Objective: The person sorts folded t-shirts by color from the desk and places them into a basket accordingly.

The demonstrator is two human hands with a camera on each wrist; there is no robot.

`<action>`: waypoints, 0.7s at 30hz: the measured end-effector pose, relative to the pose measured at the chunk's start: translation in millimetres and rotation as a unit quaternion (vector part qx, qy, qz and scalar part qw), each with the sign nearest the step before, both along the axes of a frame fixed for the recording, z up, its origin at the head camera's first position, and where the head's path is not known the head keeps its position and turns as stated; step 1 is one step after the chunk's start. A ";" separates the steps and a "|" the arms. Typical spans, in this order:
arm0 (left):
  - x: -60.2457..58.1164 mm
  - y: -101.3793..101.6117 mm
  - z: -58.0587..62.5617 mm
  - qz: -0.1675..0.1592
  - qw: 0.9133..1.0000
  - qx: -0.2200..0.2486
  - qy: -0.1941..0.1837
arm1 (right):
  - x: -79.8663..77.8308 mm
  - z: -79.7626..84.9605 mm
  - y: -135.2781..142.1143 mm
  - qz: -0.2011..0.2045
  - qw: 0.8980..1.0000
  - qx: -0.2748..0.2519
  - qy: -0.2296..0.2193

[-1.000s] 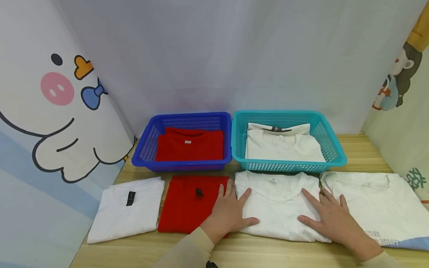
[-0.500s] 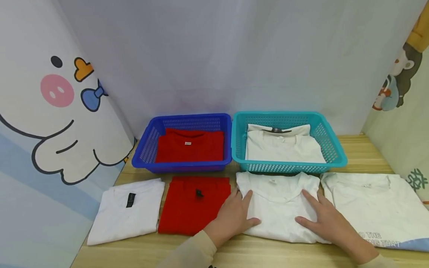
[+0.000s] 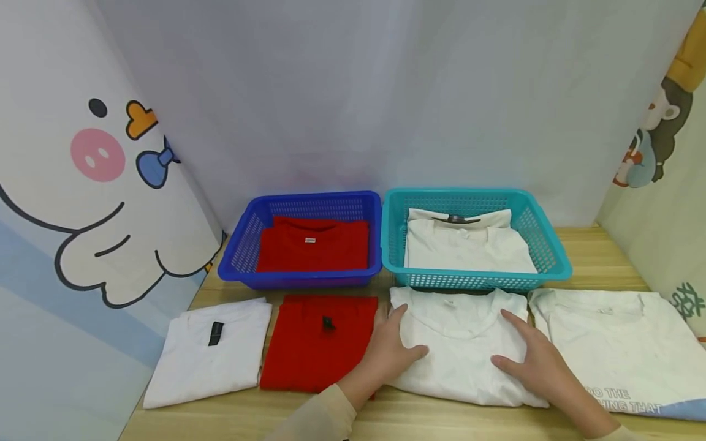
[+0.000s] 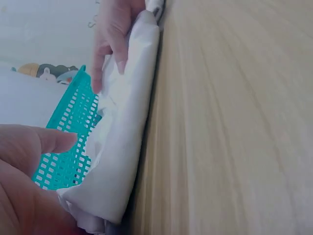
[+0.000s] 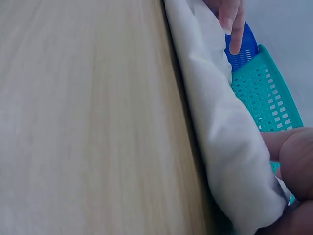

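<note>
A folded white T-shirt [image 3: 458,355] lies on the wooden table between my two hands. My left hand [image 3: 384,352] is at its left edge, with the thumb spread over the cloth and the index finger along the side. At the right edge, my right hand [image 3: 537,361] mirrors it, thumb and index finger spread apart. In the left wrist view the shirt's front fold [image 4: 124,132] lies along the tabletop. The right wrist view has the right thumb [image 5: 281,142] beside the fold. Some fingertips are hidden at the shirt's sides.
Behind stand a blue basket [image 3: 309,283] holding red shirts [image 3: 311,248] and a teal basket [image 3: 474,282] holding white shirts [image 3: 466,245]. A folded red shirt [image 3: 314,349] and white shirt [image 3: 212,355] lie to the left, a printed white shirt [image 3: 612,343] to the right.
Both hands have shifted slightly at the white T-shirt's sides; the left fingers have drawn back from the red shirt toward the white one's edge. The head view has tilted slightly upward.
</note>
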State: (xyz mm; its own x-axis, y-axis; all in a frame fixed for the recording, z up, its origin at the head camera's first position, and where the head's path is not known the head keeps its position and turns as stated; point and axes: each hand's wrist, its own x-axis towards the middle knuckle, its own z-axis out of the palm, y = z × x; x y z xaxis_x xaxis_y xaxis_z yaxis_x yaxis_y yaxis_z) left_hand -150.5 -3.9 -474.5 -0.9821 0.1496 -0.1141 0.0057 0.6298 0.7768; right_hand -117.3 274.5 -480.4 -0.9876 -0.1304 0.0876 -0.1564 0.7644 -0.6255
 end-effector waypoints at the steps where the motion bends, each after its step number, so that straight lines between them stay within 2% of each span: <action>1: 0.0 0.3 1.0 0.010 1.000 0.019 -0.010 | 0.7 0.2 0.1 -0.005 1.000 -0.002 -0.010; 4: 0.4 1.0 5.7 0.032 0.995 0.077 -0.053 | 1.8 0.9 0.7 -0.014 0.999 -0.004 -0.046; 7: 0.7 1.1 9.9 0.038 0.988 0.116 -0.093 | 1.7 0.8 1.5 -0.018 0.997 -0.023 -0.076; 13: 0.9 1.4 12.7 0.034 0.983 0.119 -0.137 | 1.6 0.1 2.3 -0.019 0.991 -0.070 -0.114; 15: 0.0 0.9 11.6 0.031 0.979 0.138 -0.146 | 1.8 0.2 2.5 -0.021 0.989 -0.081 -0.119; 17: -1.8 -0.3 10.3 0.029 0.971 0.175 -0.160 | 2.0 0.6 2.9 -0.025 0.988 -0.091 -0.119; 21: -4.5 -4.6 8.2 0.028 0.946 0.251 -0.205 | 2.6 1.2 3.9 -0.029 0.984 -0.117 -0.128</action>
State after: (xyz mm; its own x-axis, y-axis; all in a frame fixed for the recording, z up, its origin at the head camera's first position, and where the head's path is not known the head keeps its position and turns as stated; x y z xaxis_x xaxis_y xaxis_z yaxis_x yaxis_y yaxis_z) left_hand -155.1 -8.6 -466.3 -0.8789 0.2356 -0.4147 -0.3823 0.1719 0.9079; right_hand -114.7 278.4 -479.2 -0.9862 -0.0799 -0.1449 0.0690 0.5971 -0.7992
